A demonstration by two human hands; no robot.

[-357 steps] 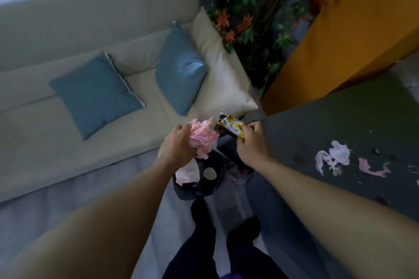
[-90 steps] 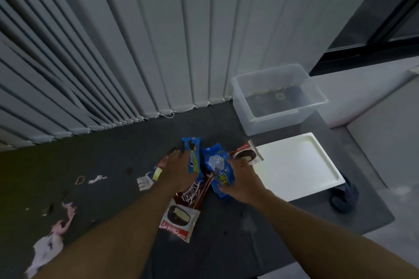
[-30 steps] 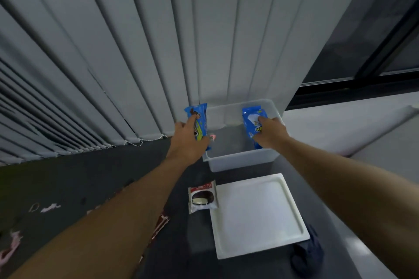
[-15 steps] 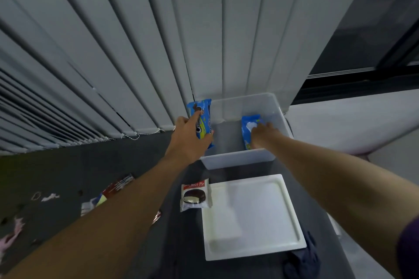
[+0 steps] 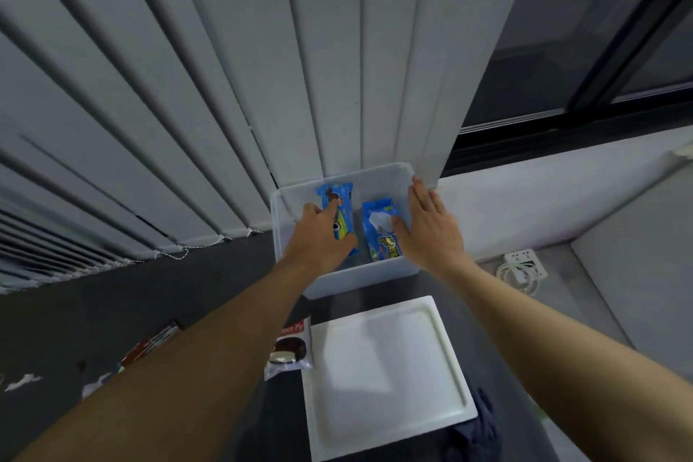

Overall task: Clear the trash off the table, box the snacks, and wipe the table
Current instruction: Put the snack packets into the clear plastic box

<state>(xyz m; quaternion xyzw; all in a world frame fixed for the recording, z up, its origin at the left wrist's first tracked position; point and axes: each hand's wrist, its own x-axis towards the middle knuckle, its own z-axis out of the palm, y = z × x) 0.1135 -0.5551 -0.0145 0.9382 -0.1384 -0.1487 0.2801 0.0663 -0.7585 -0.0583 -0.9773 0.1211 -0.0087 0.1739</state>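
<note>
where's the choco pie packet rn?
Head view: the white choco pie packet lies on the dark table, against the white lid's left edge, partly under the left forearm.

Left hand grips blue packet inside clear box (right hand flat, empty).

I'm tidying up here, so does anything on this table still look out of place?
Yes. A Choco Pie pack lies outside the clear box, against the white lid. Torn scraps and another wrapper litter the table's left side.
</note>
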